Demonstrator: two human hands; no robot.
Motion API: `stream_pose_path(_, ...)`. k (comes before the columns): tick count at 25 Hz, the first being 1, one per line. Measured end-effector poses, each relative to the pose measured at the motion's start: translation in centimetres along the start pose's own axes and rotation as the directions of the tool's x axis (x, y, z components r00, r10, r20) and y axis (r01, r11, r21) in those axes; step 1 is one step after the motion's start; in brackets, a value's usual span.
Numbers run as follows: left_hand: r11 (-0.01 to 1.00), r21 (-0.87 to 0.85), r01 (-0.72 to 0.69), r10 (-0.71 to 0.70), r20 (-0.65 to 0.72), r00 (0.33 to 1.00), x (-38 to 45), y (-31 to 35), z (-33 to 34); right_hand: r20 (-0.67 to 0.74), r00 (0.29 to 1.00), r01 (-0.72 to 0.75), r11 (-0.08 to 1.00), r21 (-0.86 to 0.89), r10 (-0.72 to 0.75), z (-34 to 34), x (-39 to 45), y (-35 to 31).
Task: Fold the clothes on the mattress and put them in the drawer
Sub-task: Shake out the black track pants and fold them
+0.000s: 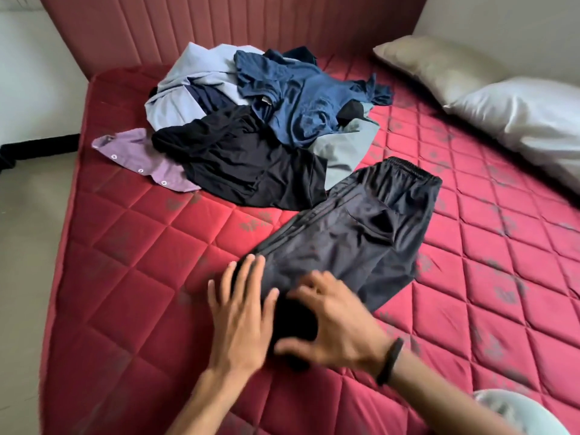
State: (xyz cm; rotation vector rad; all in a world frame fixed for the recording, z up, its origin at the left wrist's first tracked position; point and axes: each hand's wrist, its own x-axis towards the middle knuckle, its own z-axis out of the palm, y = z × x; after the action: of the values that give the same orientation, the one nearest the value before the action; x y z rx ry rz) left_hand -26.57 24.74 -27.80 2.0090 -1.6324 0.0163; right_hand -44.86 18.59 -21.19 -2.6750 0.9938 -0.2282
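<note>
we see dark track pants (351, 233) spread flat on the red quilted mattress (131, 277), waistband toward the pillows, lower end nearest us. the left hand (243, 312) lies flat on that lower end, fingers straight and spread. the right hand (332, 321), blurred, rests on the same end with fingers loosely spread; we cannot tell whether it grips any cloth. a black band (390, 361) circles the right wrist. behind the pants lies an unfolded pile of clothes (266, 120): light blue, navy, black, grey and a purple shirt (141, 158). two pillows (502, 105) sit at the right edge.
</note>
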Motion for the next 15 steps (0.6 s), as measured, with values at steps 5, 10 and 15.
stream_pose_path(5, 0.999, -0.038, -0.013, 0.019, 0.163, 0.986, 2.9, -4.7, -1.8, -0.170, 0.976, -0.162, 0.979, -0.127, 0.139, 6.5, -3.8, -5.0)
stream_pose_path(10, 0.993, 0.073, 0.094, -0.117, 0.449, 0.886, 2.7, -7.2, -7.6, -0.134, 0.968, -0.222, 0.972, -0.071, 0.212, 7.4, -4.0, -11.2)
stream_pose_path(15, 0.893, 0.382, 0.240, -0.407, 0.455, 0.792, -5.3, -11.5, -15.6, 0.168, 0.983, -0.154, 0.847, 0.509, 0.078, 4.8, -4.8, -18.0)
